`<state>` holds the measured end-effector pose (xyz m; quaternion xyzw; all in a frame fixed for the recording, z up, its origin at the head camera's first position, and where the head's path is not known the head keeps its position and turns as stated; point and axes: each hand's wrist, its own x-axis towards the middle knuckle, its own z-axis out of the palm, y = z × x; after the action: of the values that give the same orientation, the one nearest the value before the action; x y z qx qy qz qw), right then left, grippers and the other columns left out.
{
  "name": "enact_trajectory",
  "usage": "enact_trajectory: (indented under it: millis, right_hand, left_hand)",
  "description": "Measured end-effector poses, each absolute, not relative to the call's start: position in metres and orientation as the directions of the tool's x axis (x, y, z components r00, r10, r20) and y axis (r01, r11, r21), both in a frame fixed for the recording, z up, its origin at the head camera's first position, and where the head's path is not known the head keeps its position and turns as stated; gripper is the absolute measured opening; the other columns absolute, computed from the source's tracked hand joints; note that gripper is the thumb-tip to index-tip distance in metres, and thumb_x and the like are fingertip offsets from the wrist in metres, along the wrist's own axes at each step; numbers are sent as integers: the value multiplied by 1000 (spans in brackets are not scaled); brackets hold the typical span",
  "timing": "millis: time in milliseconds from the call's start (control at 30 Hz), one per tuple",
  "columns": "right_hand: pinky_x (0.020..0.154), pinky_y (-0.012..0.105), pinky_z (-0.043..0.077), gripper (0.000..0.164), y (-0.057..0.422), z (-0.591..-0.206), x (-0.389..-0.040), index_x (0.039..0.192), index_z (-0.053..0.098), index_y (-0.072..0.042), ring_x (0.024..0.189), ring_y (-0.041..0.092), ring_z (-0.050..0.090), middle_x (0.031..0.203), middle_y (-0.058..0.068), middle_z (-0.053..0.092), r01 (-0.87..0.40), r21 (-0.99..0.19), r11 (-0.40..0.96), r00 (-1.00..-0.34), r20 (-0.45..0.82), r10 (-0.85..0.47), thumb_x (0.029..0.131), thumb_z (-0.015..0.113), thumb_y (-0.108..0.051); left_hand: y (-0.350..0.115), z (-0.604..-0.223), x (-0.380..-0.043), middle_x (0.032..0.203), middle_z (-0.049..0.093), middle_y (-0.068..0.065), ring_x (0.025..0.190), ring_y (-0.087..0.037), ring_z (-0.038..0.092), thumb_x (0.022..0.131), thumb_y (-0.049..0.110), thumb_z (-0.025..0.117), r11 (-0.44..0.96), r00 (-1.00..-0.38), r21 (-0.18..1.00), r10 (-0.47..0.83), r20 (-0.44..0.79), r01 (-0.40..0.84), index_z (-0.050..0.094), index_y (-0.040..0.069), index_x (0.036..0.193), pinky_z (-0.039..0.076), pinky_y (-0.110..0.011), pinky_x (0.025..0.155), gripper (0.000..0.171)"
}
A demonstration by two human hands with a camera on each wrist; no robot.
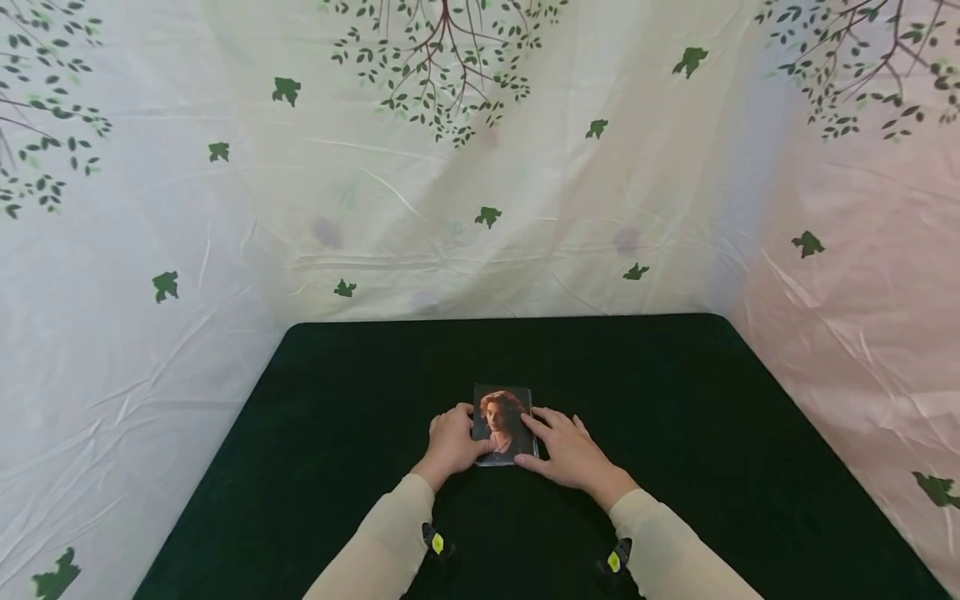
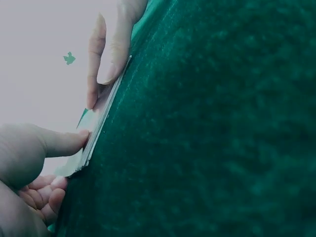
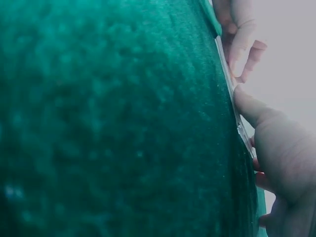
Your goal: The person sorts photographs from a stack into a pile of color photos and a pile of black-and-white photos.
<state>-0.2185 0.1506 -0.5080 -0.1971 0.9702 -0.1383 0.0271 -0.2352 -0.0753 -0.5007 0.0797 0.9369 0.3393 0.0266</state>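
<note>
A small stack of photo cards (image 1: pixel 501 417) lies flat on the dark green cloth, its top picture a portrait of a person with reddish hair. My left hand (image 1: pixel 452 442) holds the stack's left side, thumb over the near left corner and the other fingers curled along the edge. On the opposite side my right hand (image 1: pixel 567 452) rests with fairly straight fingers, forefinger on the picture and thumb at the near right corner. Several thin layers show at the rim of the stack (image 2: pixel 104 118) in the left wrist view. The right wrist view catches only its pale edge.
Dark green cloth (image 1: pixel 360 392) covers the table, whose far corners are rounded. White fabric (image 1: pixel 420 192) printed with branches and green leaf shapes hangs behind and at both sides. Each wrist carries a dark strap with a yellow mark.
</note>
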Motion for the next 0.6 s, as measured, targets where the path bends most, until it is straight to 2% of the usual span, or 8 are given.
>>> enact_trajectory:
  millis: [167, 367, 600]
  right_hand:
    - [106, 64, 20, 81, 153, -507, -219, 148, 38, -26, 139, 31, 29, 153, 6, 32, -389, -294, 873, -913, -1, -408, 83, 49, -73]
    - [106, 64, 18, 80, 152, -506, -220, 148, 37, -28, 141, 31, 27, 154, 6, 30, -393, -294, 871, -911, -3, -411, 83, 48, -73]
    - [108, 62, 17, 79, 149, -504, -220, 147, 41, -26, 142, 31, 23, 154, 7, 30, -366, -322, 873, -921, -6, -389, 84, 48, -73]
  left_hand:
    - [-77, -500, -234, 115, 58, -10, 105, -26, 54, 77, 33, 81, 720, -990, 687, 143, -15, 94, 49, 6, 128, 26, -52, 104, 66]
    - [-82, -497, -235, 104, 59, -5, 101, -26, 51, 79, 27, 79, 694, -993, 717, 113, -24, 61, 49, 10, 127, 38, -47, 89, 59]
    - [-82, -499, -239, 95, 58, -1, 85, -19, 52, 85, 23, 73, 677, -994, 733, 106, -2, 71, 50, 7, 130, 42, -39, 75, 53]
